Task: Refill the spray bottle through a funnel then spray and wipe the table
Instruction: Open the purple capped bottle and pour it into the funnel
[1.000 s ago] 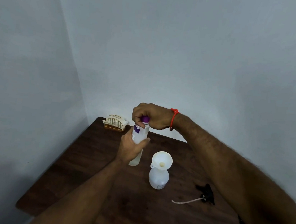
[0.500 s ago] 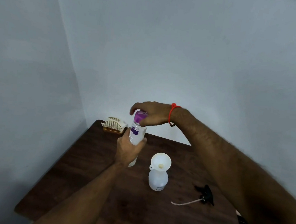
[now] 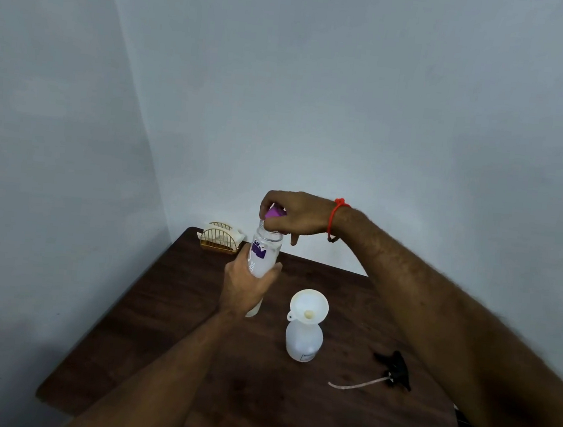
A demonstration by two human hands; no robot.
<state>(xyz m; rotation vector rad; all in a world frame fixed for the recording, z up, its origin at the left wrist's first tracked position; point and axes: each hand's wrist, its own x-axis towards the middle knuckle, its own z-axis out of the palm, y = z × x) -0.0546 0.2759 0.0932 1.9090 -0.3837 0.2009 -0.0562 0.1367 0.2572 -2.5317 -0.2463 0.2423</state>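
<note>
Now, change: half a second ago the purple cap [image 3: 275, 211] sat on the refill bottle [image 3: 262, 258]; it is tilted and lifted clear of the bare threaded neck.
Meaning: the refill bottle looks open, so pouring seems the next step; nothing appears to have gone into the spray bottle [image 3: 303, 341] yet, though its level is hard to read.
Right hand [image 3: 298, 216]: fingers curled down around the cap, pinching it just above the neck; only a sliver of purple shows between them.
Left hand [image 3: 247, 284]: wrapped firmly round the lower half of the refill bottle, thumb on the near side, holding it upright and slightly tilted; whether its base rests on the table [image 3: 168, 305] I cannot tell.
Spray bottle: stands on the table just right of the left hand, apart from it, uncapped.
Funnel [image 3: 309, 307]: white, seated in the spray bottle's neck, roughly upright.
Sprayer head [image 3: 394, 368]: black, lying on the table well right of the spray bottle, its tube trailing left.
Rack [image 3: 220, 238]: gold wire, at the far corner with a pale cloth in it, probably for wiping.
Risk: the funnel is light and could tip under a fast pour.
</note>
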